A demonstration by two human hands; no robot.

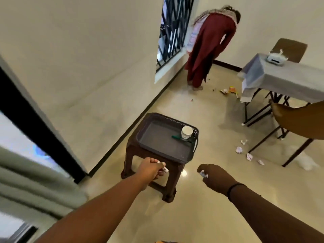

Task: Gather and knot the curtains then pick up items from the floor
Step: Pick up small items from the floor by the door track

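My left hand [151, 168] grips a small white scrap of litter [164, 168] just in front of a brown plastic stool [171, 174]. My right hand [214, 178] holds another small white scrap [203, 174] to the stool's right. A dark tray [154, 120] lies on the stool, with stacked white cups [187, 132] and a green item [177, 137] inside. Crumpled papers [238, 149] lie on the floor near the table legs, and more wrappers [228, 90] farther back. A grey-green curtain [35, 181] hangs bunched at the left.
A person in maroon clothes [208, 48] bends over by the barred window [173, 30]. A table with a grey cloth [284, 78] and brown chairs [301, 120] stand at the right. The shiny floor [184, 216] stretches between me and the stool.
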